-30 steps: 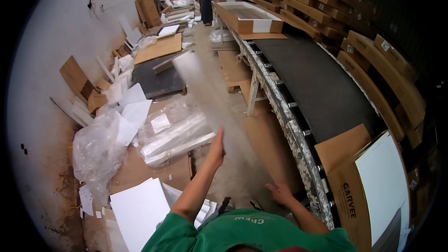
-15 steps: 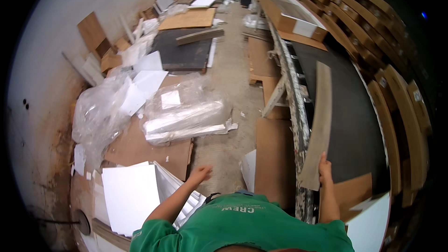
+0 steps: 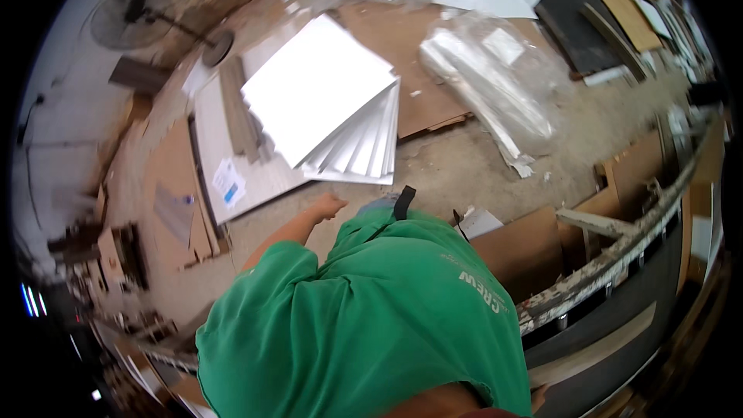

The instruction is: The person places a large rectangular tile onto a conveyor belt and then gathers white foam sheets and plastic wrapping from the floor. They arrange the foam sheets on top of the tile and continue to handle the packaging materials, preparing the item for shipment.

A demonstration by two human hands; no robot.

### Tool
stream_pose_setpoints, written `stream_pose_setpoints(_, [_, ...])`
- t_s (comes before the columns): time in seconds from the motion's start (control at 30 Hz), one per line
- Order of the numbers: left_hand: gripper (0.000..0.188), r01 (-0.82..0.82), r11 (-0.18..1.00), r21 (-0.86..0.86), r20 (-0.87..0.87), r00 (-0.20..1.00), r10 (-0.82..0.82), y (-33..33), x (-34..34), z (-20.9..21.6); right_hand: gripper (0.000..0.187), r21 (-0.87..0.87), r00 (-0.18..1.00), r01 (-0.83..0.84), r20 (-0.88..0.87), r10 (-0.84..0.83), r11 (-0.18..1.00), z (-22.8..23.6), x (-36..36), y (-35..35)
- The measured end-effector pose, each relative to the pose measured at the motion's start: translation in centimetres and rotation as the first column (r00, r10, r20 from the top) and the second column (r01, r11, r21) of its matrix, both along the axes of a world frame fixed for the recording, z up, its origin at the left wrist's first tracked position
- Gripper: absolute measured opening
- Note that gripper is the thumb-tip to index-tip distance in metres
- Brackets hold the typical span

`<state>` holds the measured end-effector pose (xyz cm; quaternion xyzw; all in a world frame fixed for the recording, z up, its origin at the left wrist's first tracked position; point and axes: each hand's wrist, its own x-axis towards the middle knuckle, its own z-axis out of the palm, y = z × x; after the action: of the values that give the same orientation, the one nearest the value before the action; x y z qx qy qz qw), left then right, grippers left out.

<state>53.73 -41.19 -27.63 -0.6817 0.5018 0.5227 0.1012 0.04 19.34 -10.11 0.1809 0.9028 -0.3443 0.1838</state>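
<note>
A long grey-brown wooden strip (image 3: 600, 350) lies over the dark conveyor belt (image 3: 658, 279) at the lower right. My right hand (image 3: 538, 398) grips its near end by the edge; most of that hand is hidden behind my green shirt. My left hand (image 3: 328, 206) hangs empty in front of me, its fingers loosely curled. Just beyond it a fanned stack of white panels (image 3: 321, 85) rests on a pale board (image 3: 255, 186) on the floor. More grey-brown strips (image 3: 237, 108) lie beside the stack.
Plastic-wrapped white pieces (image 3: 495, 101) and brown cardboard (image 3: 402, 31) cover the floor ahead. The conveyor's worn frame (image 3: 573, 290) runs along my right, with cardboard sheets (image 3: 522, 251) leaning below it. A standing fan (image 3: 217, 48) is at the far left.
My view and body have turned left, so the white stack now sits ahead and the conveyor has swung to the lower right. The strip stays by my right hand.
</note>
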Motion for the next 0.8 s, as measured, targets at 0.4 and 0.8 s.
stream_pose_setpoints(0.4, [0.043,0.042,0.974,-0.221,-0.009,0.999,-0.045,1.2,-2.3,-0.2,0.028,0.654,0.248,-0.403,-0.595,0.764,0.640,-5.1,-17.6,-21.2])
stream_pose_setpoints(0.8, [0.059,-0.775,0.599,-0.202,-0.113,0.626,0.772,-6.5,11.4,-6.9,0.030,0.300,0.091,-0.943,-0.190,0.978,0.146,-15.4,5.0,-40.1])
